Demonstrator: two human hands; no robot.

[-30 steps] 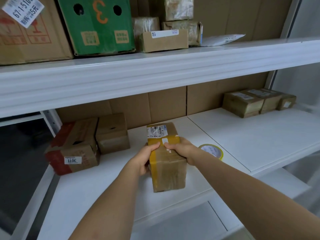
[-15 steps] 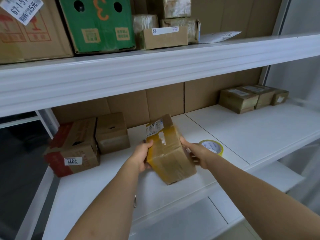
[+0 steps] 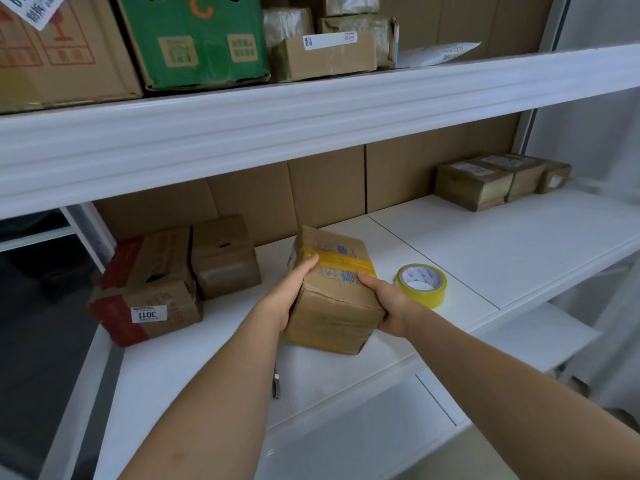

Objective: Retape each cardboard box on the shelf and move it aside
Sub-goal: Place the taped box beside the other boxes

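Both hands clasp the cardboard box (image 3: 334, 292) just left of the yellow tape roll (image 3: 421, 285): left hand (image 3: 289, 297) fingers curled on one side, right hand (image 3: 388, 304) on the other. Best keep it level, set it down flat, press tape ends firmly

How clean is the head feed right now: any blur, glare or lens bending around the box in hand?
Head view: the held box, both hands and the yellow tape roll look reasonably sharp; the upper shelf edge bows from wide-angle distortion; the far right edge is smeared and washed out; light is soft, with only faint shadows under the box.
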